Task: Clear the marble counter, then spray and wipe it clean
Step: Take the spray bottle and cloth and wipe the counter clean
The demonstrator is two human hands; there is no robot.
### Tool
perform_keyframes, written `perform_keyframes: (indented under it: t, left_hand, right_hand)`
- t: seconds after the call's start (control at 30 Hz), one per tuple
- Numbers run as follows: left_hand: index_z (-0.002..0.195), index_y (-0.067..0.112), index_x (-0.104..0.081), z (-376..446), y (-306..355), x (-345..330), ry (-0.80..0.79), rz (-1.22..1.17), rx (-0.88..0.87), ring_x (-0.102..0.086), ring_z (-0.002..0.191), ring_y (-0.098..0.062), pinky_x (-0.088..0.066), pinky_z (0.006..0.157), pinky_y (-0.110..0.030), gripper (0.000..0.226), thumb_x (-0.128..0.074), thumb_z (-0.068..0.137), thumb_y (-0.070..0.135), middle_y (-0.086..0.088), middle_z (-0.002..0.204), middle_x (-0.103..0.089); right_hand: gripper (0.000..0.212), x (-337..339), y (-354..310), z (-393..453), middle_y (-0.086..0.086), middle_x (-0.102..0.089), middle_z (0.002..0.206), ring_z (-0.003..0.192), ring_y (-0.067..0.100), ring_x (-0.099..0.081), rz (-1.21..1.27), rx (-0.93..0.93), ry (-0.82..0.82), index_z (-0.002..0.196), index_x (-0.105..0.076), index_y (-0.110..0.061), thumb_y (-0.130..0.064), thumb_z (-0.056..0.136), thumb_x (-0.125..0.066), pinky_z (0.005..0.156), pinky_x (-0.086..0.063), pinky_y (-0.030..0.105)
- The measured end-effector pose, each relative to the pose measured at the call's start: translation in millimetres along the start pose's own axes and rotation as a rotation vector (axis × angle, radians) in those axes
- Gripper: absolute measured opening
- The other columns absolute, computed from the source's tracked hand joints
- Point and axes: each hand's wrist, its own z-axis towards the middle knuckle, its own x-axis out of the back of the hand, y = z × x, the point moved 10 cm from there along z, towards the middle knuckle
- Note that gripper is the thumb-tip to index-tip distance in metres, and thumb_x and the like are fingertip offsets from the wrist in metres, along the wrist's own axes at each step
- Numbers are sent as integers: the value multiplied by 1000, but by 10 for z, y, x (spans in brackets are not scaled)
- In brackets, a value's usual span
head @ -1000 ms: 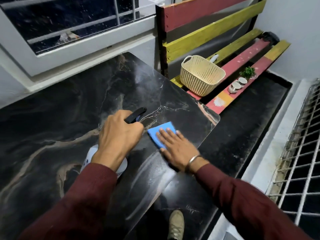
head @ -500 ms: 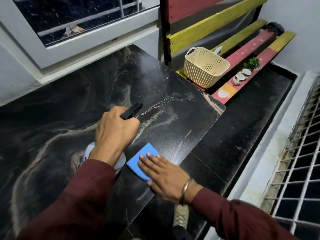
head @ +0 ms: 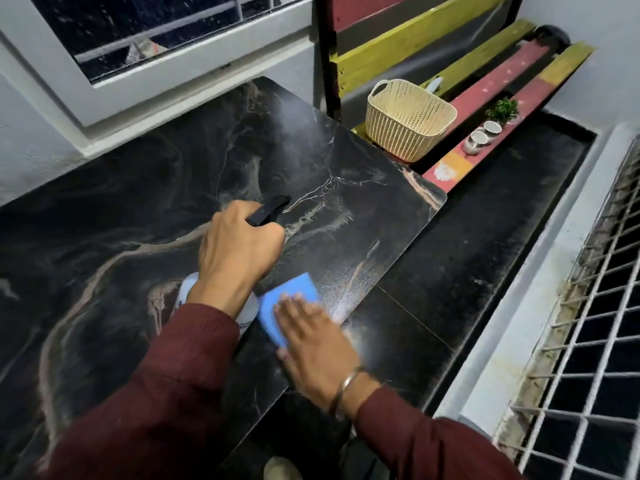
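— What's changed?
— My left hand (head: 239, 251) clenches the bottle (head: 249, 315); fresh mist now hangs at twelve o'clock over the counter (head: 104, 237).
— And the right?
— My right hand (head: 317, 336), flat on the cloth (head: 289, 301), has slid it to the five o'clock edge. Wiping's under way.

Right hand (head: 317, 337) slid the blue cloth (head: 289, 304), apparently now blurred, to the counter's near edge.

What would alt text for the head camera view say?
A right hand presses a blue cloth at the black marble counter edge while the left hand grips a spray bottle. A cream basket sits on the bench beyond.
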Motion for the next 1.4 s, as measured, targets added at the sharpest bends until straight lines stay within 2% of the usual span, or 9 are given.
perform_keyframes:
  t: [0.13,0.27,0.37,0.5,0.6,0.83,1.03,1.17,1.4]
  left_hand:
    - [56,19,-35,-27,41,4,3,-13,-12,-33,59,-27,-23,50,-37,32,-56,79,13,1,58,-37]
    - [57,17,-35,-91,-42,122,28,-15,-11,-35,58,-26,-23,51,-38,34,-57,82,15,1,58,-39]
    - [57,18,-37,-129,-188,170,36,-33,21,-37,61,-28,-24,50,-37,28,-55,78,16,2,60,-41]
    - [57,23,-45,-286,-325,206,25,-37,2,-41,68,-33,-31,54,-38,22,-53,78,21,-3,59,-40]
    - [68,17,-57,-432,-511,277,37,-65,72,-59,83,-44,-41,64,-38,15,-54,78,28,-4,65,-53]
    - [64,17,-53,-732,-940,693,99,-83,230,-56,74,-35,-41,61,-41,25,-59,87,24,-13,72,-60]
    - [78,4,-61,-867,-1180,825,154,-93,291,-64,81,-40,-52,72,-45,20,-61,87,22,-16,75,-67]
    - [69,6,-52,-888,-1173,870,180,-116,295,-52,65,-35,-38,58,-39,23,-60,86,19,-6,58,-51]
    - [70,6,-53,-950,-1226,912,276,-102,424,-45,60,-29,-30,55,-36,17,-58,84,13,-13,61,-48]
  right_hand:
    - [59,20,178,74,6,-30,155,143,25,-28,-53,126,-46,149,-29,-15,-40,96,-31,117,-20,40]
    - [68,286,1298,546,15,-28,154,142,33,-27,-52,-261,35,148,-29,-7,-43,93,-12,115,-22,45]
    - [61,238,1175,695,15,-17,158,145,35,-15,-17,-398,69,151,-20,-8,-38,98,-23,117,-14,46]
    - [61,-23,-39,401,13,-23,157,145,33,-20,-41,71,-42,150,-24,-10,-38,96,-24,116,-17,44]
    - [60,5,-97,195,10,-24,157,144,29,-23,-32,262,-138,150,-26,-11,-38,97,-27,116,-17,41]
    - [65,257,904,805,21,-18,156,143,40,-17,-31,-346,-24,149,-20,-1,-37,95,-14,117,-16,50]
    - [61,-243,-1129,252,13,-28,155,144,33,-23,3,322,-177,149,-27,-9,-38,95,-24,117,-20,45]
    - [56,-155,-946,308,10,-28,155,143,28,-26,-41,497,-208,149,-29,-11,-35,97,-31,117,-19,41]
    - [66,89,221,1178,18,-23,156,144,37,-19,-30,31,-139,149,-25,-4,-37,92,-15,117,-17,48]
